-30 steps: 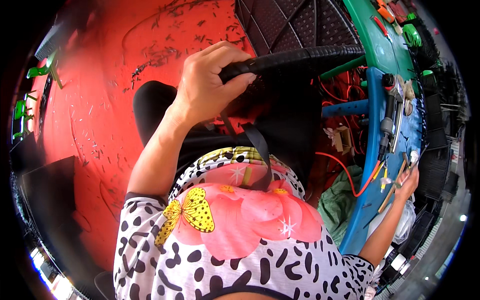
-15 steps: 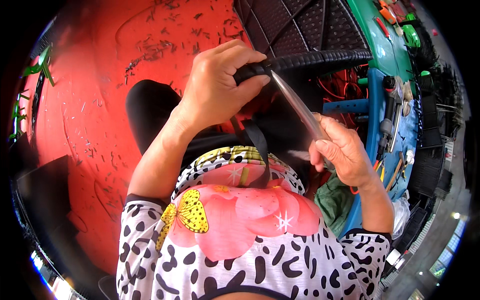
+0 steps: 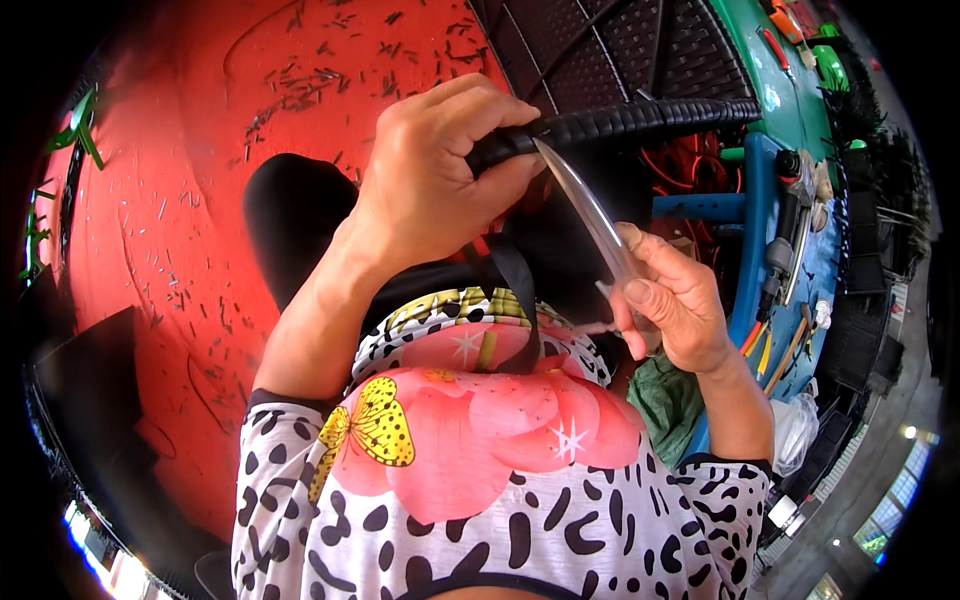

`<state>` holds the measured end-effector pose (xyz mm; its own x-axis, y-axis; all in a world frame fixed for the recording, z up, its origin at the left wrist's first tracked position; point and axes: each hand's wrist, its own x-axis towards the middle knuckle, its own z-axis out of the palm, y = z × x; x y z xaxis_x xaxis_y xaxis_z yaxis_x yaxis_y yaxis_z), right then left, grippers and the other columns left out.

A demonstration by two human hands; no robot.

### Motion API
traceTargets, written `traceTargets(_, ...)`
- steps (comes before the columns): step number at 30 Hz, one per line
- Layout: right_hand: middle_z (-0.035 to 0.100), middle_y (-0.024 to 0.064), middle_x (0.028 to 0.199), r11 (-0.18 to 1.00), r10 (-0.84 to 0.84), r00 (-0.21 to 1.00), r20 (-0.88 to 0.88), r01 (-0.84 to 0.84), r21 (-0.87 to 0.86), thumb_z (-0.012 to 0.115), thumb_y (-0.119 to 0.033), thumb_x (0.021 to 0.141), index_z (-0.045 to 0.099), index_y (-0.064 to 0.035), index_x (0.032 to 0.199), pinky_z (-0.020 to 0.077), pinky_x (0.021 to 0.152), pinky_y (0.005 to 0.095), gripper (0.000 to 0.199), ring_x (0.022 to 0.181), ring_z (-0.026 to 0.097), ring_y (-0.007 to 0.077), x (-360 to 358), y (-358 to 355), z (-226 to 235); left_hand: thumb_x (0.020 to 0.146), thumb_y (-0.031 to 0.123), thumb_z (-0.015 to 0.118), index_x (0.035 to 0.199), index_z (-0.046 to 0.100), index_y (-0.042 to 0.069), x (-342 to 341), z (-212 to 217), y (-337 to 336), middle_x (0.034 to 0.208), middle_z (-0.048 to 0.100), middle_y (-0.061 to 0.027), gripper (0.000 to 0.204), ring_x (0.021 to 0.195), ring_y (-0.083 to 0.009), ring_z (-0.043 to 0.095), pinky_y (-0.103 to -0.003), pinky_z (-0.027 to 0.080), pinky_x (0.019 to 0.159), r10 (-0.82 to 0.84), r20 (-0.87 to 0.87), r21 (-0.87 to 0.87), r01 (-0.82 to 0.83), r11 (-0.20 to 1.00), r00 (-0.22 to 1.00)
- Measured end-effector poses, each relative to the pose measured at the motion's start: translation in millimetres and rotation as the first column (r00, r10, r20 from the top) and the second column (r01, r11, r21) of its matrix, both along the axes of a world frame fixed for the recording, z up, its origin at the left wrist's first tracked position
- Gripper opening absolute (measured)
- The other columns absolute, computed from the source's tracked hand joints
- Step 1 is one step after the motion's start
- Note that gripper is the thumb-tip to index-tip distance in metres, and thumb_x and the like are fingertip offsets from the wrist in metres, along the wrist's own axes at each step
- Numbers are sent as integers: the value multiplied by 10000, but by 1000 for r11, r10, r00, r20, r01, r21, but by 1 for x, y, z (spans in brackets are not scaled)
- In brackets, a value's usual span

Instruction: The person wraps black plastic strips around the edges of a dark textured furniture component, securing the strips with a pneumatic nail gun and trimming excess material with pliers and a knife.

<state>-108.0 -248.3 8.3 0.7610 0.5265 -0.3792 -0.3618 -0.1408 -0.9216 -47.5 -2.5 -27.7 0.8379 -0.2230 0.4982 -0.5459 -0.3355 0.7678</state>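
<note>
1. The person's left hand (image 3: 432, 190) is clenched round the end of a black, ribbed, wicker-wrapped bar (image 3: 620, 122), thumb and fingers closed over it at the point where a strip leaves the wrapping.
2. That bar runs from the left hand towards the right, up to the edge of a dark woven rattan panel (image 3: 620, 45) at the top of the view.
3. A clear, flat plastic strip (image 3: 590, 215) comes off the bar just beside the left thumb and slants down to the right.
4. The right hand (image 3: 672, 305) grasps the lower end of the strip, pinching it between thumb and fingers; the strip is taut between the two hands.
5. Both hands are held above the person's lap, in front of a spotted white-and-black top with a pink flower print (image 3: 480, 450).
6. A red floor (image 3: 170, 200), strewn with small dark offcuts, fills the left side.
7. On the right stands a blue and green workbench (image 3: 760, 190); tools (image 3: 790, 240) lie along its near edge, well apart from the hands.
8. A green cloth (image 3: 668, 405) lies just below the right wrist.
</note>
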Motion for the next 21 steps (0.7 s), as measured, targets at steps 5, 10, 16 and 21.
traceTargets(5, 558, 55, 739, 998, -45, 999, -9, 45, 37, 481, -179, 982, 398, 37, 1358, 423, 493, 183, 441, 513, 490, 62, -3, 0, -4, 639, -35, 725, 897, 644, -35, 1, 0, 0, 763, 616, -83, 270, 675, -169, 597, -251, 468, 634, 2, 27, 25, -2, 1000, 1000)
traceTargets(10, 554, 57, 733, 998, -42, 999, 24, 41, 38, 489, -182, 980, 410, 46, 1346, 426, 488, 189, 438, 516, 493, 63, 0, -2, -9, 636, -38, 733, 894, 649, -27, 1, -2, 0, 753, 614, -69, 272, 661, -156, 590, -243, 460, 616, -6, 27, 2, 6, 1000, 1000)
traceTargets(16, 552, 55, 670, 999, -39, 999, 23, 40, -28, 522, -198, 954, 421, 62, 1325, 358, 438, 180, 464, 455, 494, 79, 6, 7, -20, 632, -31, 738, 881, 653, -25, 0, 0, 1, 736, 605, -55, 263, 651, -137, 575, -233, 441, 598, 29, 20, 4, -29, 1000, 999)
traceTargets(21, 534, 40, 617, 988, -127, 980, 152, 112, 105, 473, -146, 952, 462, 39, 1292, 346, 468, 185, 387, 464, 477, 76, -5, 28, -58, 628, -31, 739, 874, 654, -24, -2, -1, 3, 724, 595, -45, 261, 640, -117, 554, -228, 425, 586, 42, -8, -26, -42, 999, 999)
